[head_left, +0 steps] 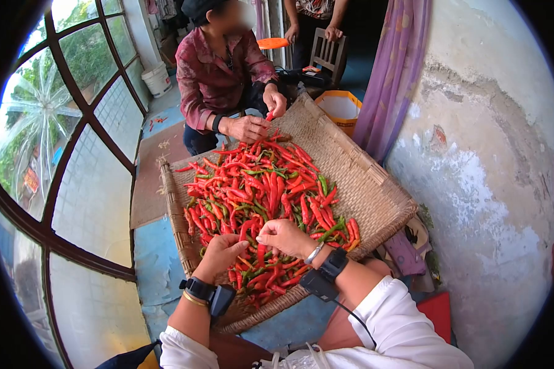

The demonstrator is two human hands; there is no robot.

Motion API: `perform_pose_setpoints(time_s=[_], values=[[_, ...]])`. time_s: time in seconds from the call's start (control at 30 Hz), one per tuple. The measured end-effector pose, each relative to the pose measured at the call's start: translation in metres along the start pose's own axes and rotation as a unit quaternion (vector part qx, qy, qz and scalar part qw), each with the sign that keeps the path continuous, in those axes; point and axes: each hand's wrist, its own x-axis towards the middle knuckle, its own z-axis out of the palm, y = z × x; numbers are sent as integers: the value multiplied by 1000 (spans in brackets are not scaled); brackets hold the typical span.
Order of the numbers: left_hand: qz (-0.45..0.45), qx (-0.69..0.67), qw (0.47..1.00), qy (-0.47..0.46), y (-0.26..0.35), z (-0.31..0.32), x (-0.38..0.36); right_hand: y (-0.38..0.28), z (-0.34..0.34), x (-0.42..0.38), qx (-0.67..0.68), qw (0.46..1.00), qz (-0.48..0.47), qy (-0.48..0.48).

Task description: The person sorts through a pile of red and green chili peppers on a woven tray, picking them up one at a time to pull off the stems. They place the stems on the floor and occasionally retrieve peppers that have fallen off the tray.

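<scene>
A woven tray (366,197) bears a heap of red chili peppers (258,178), with some green ones among them. Over the near part of the heap, my left hand (220,253) is closed, its thumb and fingers pinching a red pepper (246,230). Just to the right, my right hand (287,238) is also closed, thumb and fingertips pressed together near another red pepper (261,254). What lies between the right fingertips is too small to make out. Both wrists wear black devices.
Across the tray a co-worker (218,74) holds a red pepper in both hands. Another person (317,24) stands behind by a wooden chair (328,56). An orange-rimmed bucket (340,107) is beyond the tray, windows (92,184) on the left, a wall (486,184) on the right.
</scene>
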Motion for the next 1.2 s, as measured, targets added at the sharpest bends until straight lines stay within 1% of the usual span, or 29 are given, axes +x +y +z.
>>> perform_pose_setpoints(time_s=[0.07, 0.13, 0.2, 0.27, 0.33, 0.43, 0.5, 0.53, 0.6, 0.63, 0.7, 0.73, 0.8, 0.83, 0.9, 0.93, 0.97, 1.0, 1.03, 1.07, 1.1, 1.13, 1.2], values=[[3, 0, 1000, -5, 7, 3, -3, 1, -1, 1, -5, 1000, 2, -3], [6, -1, 1000, -10, 6, 4, -4, 2, -2, 2, 23, 1000, -4, -6], [12, 82, 996, -29, -3, 4, 0, 3, -2, 3, 31, 999, -8, -1], [8, 92, 995, -41, -2, 6, -1, 5, -1, 4, 39, 999, -12, 3], [4, 102, 993, -52, 1, 7, -2, 7, -1, 5, 12, 1000, -11, 11], [-2, 131, 988, -78, 1, 6, -2, 6, -1, 5, 5, 1000, -2, 10], [24, 155, 983, -95, -8, 5, 2, 5, -1, 4, 7, 1000, -1, 8], [24, 154, 983, -95, -12, 6, 3, 4, -1, 4, 9, 1000, 0, 6], [108, 143, 981, -77, -17, 6, 4, 5, -1, 4, 13, 1000, -3, 7], [108, 143, 981, -77, -14, 6, 3, 5, -1, 5, 17, 1000, -7, 8], [72, 153, 984, -57, -3, 8, -2, 2, -1, 3, 5, 1000, -1, 11], [72, 153, 984, -57, 0, 8, -4, 0, -1, 2, -6, 1000, 6, 13], [26, 6, 995, -97, 3, 10, -5, -2, -1, 1, -2, 1000, 8, 11], [26, 6, 995, -96, 3, 10, -6, -2, -1, 0, 3, 1000, 11, 10], [34, -65, 986, -148, 2, 12, -8, -1, -2, 0, 28, 999, 18, -2], [35, -65, 986, -148, 2, 11, -8, -1, -3, 1, 53, 998, 25, -14], [23, -35, 988, -146, 2, 10, -8, -1, -3, 1, 52, 998, 24, -14], [11, -4, 989, -145, 3, 9, -7, 0, -3, 1, 84, 996, 32, -12], [15, -3, 990, -143, 4, 7, -7, -1, -3, 1, 115, 993, 39, -10], [-1, -6, 990, -144, 5, 5, -7, -2, -3, 1, 112, 993, 36, -9], [-16, -9, 989, -144, 7, 2, -7, -5, -2, 0, 140, 989, 39, 33], [-10, -8, 990, -142, 12, -2, -6, -7, -2, 0, 167, 982, 40, 75], [6, -27, 998, -52, 22, -11, -4, 2, -5, 8, 151, 983, 40, 92]])
